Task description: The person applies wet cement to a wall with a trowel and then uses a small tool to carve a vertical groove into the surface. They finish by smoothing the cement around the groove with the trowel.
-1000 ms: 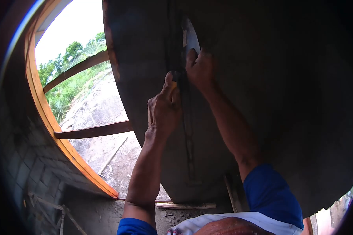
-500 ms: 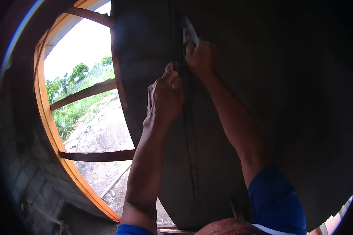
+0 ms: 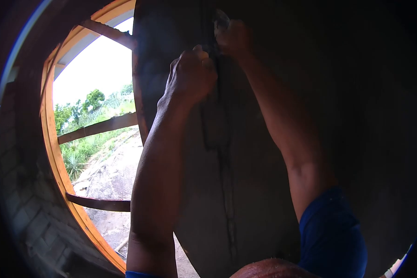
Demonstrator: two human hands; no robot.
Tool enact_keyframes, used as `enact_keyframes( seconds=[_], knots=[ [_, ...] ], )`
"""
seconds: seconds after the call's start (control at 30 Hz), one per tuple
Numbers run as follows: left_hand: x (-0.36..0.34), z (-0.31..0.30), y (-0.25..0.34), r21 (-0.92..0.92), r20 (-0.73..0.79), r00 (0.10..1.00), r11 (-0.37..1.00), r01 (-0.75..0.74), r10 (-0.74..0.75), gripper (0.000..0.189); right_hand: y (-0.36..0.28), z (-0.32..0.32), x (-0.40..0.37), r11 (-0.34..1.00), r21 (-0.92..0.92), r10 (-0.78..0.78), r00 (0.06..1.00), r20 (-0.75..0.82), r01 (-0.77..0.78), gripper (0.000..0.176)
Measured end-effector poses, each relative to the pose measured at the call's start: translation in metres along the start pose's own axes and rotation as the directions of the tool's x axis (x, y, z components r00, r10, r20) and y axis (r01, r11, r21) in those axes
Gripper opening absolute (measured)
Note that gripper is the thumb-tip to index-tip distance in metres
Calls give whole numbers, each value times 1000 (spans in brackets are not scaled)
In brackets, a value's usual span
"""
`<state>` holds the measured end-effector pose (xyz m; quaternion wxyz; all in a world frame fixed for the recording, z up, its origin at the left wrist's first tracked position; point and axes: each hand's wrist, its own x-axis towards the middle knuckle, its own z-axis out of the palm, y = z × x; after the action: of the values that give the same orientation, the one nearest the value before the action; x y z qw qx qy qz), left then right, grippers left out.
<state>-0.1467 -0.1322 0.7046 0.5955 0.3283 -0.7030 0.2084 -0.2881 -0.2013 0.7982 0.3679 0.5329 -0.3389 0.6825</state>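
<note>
My right hand (image 3: 235, 38) is raised high against a dark grey wall (image 3: 264, 194), closed around a tool whose pale metal blade looks like a trowel (image 3: 221, 19). The blade lies flat or nearly so by a dark vertical groove (image 3: 221, 162) in the wall; its handle is hidden in my fist. Just lower and to the left, my left hand (image 3: 192, 74) is closed with its back toward me. A bit of orange-yellow shows at its fingers, but what it holds is too dark to make out. Both arms are stretched upward.
Left of the wall is an opening with an orange wooden frame (image 3: 55, 153) and dark crossbars (image 3: 99, 127). Outside are green bushes and pale rock (image 3: 106, 185). A block wall (image 3: 32, 222) stands at the far left. Deep shadow covers the right side.
Both hands have moved upward in the view along the groove. More of the groove shows beneath them, and the opening sits a little lower in the picture.
</note>
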Motion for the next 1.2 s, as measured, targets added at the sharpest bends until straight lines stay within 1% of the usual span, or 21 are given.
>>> enact_keyframes(
  seconds=[0.03,0.13,0.2,0.23,0.3,0.33,0.43,0.53,0.57,0.6,0.63,0.67,0.7,0.73,0.77,0.83,0.93,1.03,1.1,1.13,1.2],
  knots=[
    [4,1,0,0,-2,1000,1000,-18,18,38,3,4,8,1000,-17,3,1000,-8,-3,29],
    [12,8,-5,165,-102,975,970,-181,199,42,18,23,35,974,200,98,994,58,-107,29],
    [24,4,-4,216,-64,985,966,-142,159,39,12,20,47,987,157,28,996,85,-41,28],
    [31,-1,-2,201,-20,995,975,-93,99,36,19,39,60,985,171,-2,1000,-27,6,35],
    [49,8,-14,261,-115,970,948,-181,216,35,13,34,71,995,97,-25,999,25,23,34],
    [61,13,-22,297,-138,954,930,-216,266,33,8,34,74,987,141,78,997,-13,-75,33],
    [92,19,-26,228,-79,957,940,-254,278,35,37,57,110,971,230,-69,997,-16,71,34],
    [114,19,-19,270,-75,954,927,-261,290,33,48,61,133,927,369,21,990,137,-71,42],
    [116,16,-14,302,-84,952,918,-257,295,31,47,66,139,983,168,-84,993,82,70,35],
    [119,12,-8,351,-102,948,902,-250,302,27,45,71,146,979,-45,-199,979,47,201,29],
    [120,5,-2,401,-120,942,883,-242,313,24,42,73,150,914,-258,-315,948,33,313,24],
    [123,-1,1,405,-110,950,886,-225,292,25,23,51,132,980,-26,-193,977,85,196,30],
    [129,-5,6,409,-99,957,888,-212,274,26,9,26,108,979,196,-82,983,163,49,39],
    [134,-9,10,414,-87,962,888,-202,259,26,-2,7,92,911,396,10,965,263,-117,48],
    [137,-14,13,569,-9,922,760,-314,388,28,6,12,95,959,284,-25,991,135,-14,48],
    [143,-23,14,779,211,794,392,-488,570,31,30,27,100,990,9,-137,985,-106,139,50],
    [150,-16,28,720,42,890,604,-342,454,33,37,-6,68,984,158,-51,985,-167,78,42],
    [182,-19,41,597,32,989,791,-134,144,34,64,-40,58,997,76,-12,999,-52,16,47],
    [177,-16,62,496,-115,992,868,17,46,30,88,-53,54,999,38,-1,996,-88,4,46],
    [175,-14,68,433,-183,983,897,92,-12,29,99,-59,54,1000,19,4,994,-105,-2,46],
    [192,-8,67,623,-88,990,781,-35,115,27,123,-68,57,989,135,72,994,-81,-60,45]
  ],
)
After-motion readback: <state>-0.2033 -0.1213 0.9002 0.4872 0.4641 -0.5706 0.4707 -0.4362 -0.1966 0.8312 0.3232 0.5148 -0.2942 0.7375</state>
